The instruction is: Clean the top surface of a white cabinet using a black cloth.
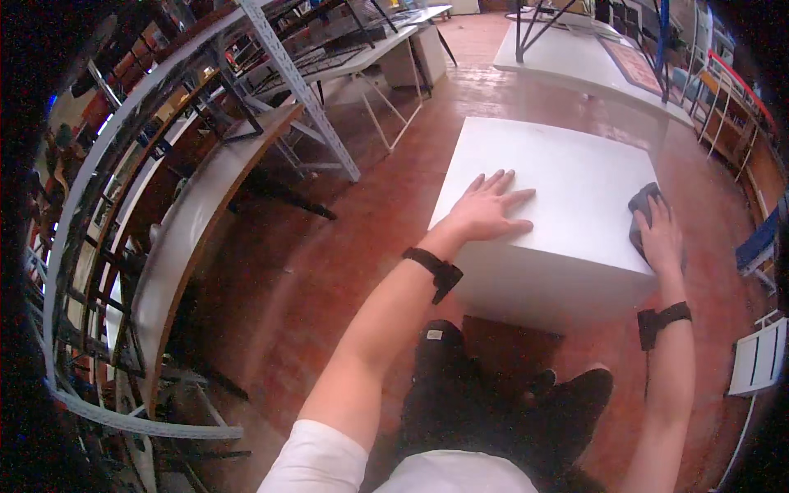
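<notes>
A white box-shaped cabinet (567,177) stands on the floor in front of me, its smooth top facing up. My left hand (486,210) rests flat on the left part of that top, fingers spread, holding nothing. At the right edge, my right hand (662,237) presses a dark, bunched cloth (644,204) against the cabinet, its fingers over it. The cloth hangs partly over the edge, and the palm hides some of it. Each of my wrists wears a black strap with a small block.
Metal shelving (308,103) with a curved-looking board (193,222) runs along my left. Beyond the cabinet is a white table (567,57) carrying dark metal frames. More tables stand far left. A white panel (758,357) is at the right, and the floor (329,271) is reddish.
</notes>
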`<move>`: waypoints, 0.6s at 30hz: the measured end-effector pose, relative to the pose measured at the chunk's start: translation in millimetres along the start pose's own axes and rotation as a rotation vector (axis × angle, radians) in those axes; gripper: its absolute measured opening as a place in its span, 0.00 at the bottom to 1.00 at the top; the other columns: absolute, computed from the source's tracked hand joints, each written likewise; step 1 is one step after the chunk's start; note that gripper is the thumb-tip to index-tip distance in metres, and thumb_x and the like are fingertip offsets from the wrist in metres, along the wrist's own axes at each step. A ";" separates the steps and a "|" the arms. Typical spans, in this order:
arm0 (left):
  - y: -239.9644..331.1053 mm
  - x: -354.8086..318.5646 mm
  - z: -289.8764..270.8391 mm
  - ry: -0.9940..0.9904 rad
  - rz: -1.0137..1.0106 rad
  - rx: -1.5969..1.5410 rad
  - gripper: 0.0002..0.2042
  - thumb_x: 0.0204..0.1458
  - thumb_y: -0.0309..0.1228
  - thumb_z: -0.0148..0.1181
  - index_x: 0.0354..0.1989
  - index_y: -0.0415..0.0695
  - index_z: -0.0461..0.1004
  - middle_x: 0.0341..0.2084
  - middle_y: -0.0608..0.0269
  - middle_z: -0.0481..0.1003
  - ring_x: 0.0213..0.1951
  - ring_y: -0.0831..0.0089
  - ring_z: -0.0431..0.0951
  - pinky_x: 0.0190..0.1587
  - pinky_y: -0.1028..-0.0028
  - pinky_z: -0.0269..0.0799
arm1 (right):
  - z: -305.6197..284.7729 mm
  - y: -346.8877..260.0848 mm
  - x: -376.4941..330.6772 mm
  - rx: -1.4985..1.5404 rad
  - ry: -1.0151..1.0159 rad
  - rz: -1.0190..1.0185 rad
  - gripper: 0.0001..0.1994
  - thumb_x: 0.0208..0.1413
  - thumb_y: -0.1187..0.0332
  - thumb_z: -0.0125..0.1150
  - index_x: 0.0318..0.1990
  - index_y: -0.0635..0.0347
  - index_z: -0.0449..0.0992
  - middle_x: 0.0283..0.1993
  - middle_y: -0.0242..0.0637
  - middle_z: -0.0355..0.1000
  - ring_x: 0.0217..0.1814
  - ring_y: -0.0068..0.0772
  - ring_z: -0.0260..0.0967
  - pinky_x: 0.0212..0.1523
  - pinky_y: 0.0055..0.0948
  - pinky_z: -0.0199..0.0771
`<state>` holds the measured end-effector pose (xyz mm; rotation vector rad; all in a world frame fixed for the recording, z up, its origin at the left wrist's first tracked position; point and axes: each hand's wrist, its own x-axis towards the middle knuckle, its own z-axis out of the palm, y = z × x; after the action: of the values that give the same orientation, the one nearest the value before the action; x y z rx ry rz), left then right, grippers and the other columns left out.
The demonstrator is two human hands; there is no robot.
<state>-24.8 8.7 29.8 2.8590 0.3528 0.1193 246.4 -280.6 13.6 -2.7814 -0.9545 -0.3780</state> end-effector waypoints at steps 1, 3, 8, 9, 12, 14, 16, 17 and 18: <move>0.8 0.6 -0.9 0.008 -0.003 0.001 0.38 0.58 0.66 0.54 0.76 0.68 0.60 0.79 0.44 0.48 0.80 0.53 0.43 0.80 0.55 0.35 | -1.6 -0.6 1.6 -0.003 0.000 -0.002 0.32 0.69 0.44 0.48 0.74 0.50 0.64 0.80 0.41 0.56 0.82 0.57 0.49 0.77 0.55 0.52; 2.1 2.1 -3.1 0.006 -0.016 0.005 0.37 0.58 0.65 0.54 0.76 0.69 0.61 0.79 0.44 0.48 0.80 0.53 0.43 0.80 0.55 0.35 | -4.1 -1.4 4.0 -0.007 -0.002 0.000 0.32 0.69 0.44 0.48 0.74 0.48 0.63 0.80 0.41 0.55 0.82 0.58 0.49 0.77 0.55 0.52; 7.4 4.1 -6.7 -0.010 -0.022 0.015 0.37 0.58 0.65 0.55 0.76 0.69 0.61 0.79 0.44 0.47 0.80 0.52 0.42 0.80 0.56 0.34 | -1.9 9.6 6.5 -0.141 -0.010 -0.083 0.32 0.69 0.44 0.48 0.74 0.50 0.64 0.80 0.39 0.57 0.81 0.55 0.50 0.78 0.50 0.52; 8.2 4.8 -8.5 -0.012 -0.018 0.010 0.37 0.58 0.65 0.55 0.76 0.69 0.61 0.79 0.44 0.47 0.80 0.52 0.42 0.80 0.55 0.34 | -3.9 12.9 6.2 -0.210 -0.018 -0.125 0.32 0.70 0.44 0.48 0.74 0.51 0.64 0.79 0.39 0.57 0.81 0.54 0.50 0.78 0.48 0.52; 2.6 3.0 -7.3 -0.035 -0.009 -0.006 0.37 0.58 0.63 0.56 0.76 0.70 0.60 0.79 0.43 0.46 0.80 0.52 0.41 0.80 0.54 0.33 | -4.3 2.4 2.6 -0.075 0.005 -0.021 0.32 0.70 0.44 0.48 0.74 0.52 0.64 0.79 0.38 0.57 0.81 0.53 0.51 0.78 0.48 0.53; -0.2 3.8 -9.0 -0.044 0.003 -0.015 0.37 0.58 0.63 0.56 0.76 0.70 0.60 0.79 0.42 0.46 0.80 0.51 0.40 0.80 0.53 0.32 | -9.1 -0.9 1.0 -0.057 0.008 -0.007 0.32 0.70 0.45 0.48 0.74 0.53 0.64 0.79 0.38 0.57 0.81 0.52 0.51 0.78 0.48 0.53; -2.0 4.2 -8.2 -0.056 0.015 -0.024 0.37 0.58 0.62 0.57 0.76 0.70 0.60 0.79 0.41 0.45 0.81 0.51 0.40 0.80 0.52 0.31 | -11.2 -3.3 -1.7 -0.018 0.014 -0.004 0.32 0.69 0.44 0.48 0.73 0.54 0.65 0.79 0.39 0.58 0.80 0.53 0.52 0.77 0.49 0.53; -3.9 3.8 -7.6 -0.053 0.018 -0.021 0.37 0.58 0.62 0.57 0.76 0.70 0.60 0.79 0.40 0.45 0.81 0.50 0.39 0.80 0.52 0.31 | -10.7 -4.6 -2.8 0.013 0.018 -0.008 0.32 0.69 0.44 0.48 0.73 0.55 0.66 0.79 0.41 0.58 0.80 0.54 0.52 0.77 0.51 0.54; -6.8 2.9 -8.1 -0.052 0.021 -0.018 0.37 0.58 0.62 0.57 0.76 0.69 0.60 0.79 0.40 0.45 0.81 0.50 0.39 0.79 0.52 0.31 | -10.2 -5.5 -2.9 0.045 0.022 -0.010 0.32 0.68 0.44 0.48 0.72 0.55 0.66 0.78 0.43 0.59 0.80 0.56 0.53 0.76 0.53 0.54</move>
<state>-24.4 17.8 36.0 2.8423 0.3090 0.0513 239.0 -280.5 22.9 -2.7277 -0.9610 -0.3827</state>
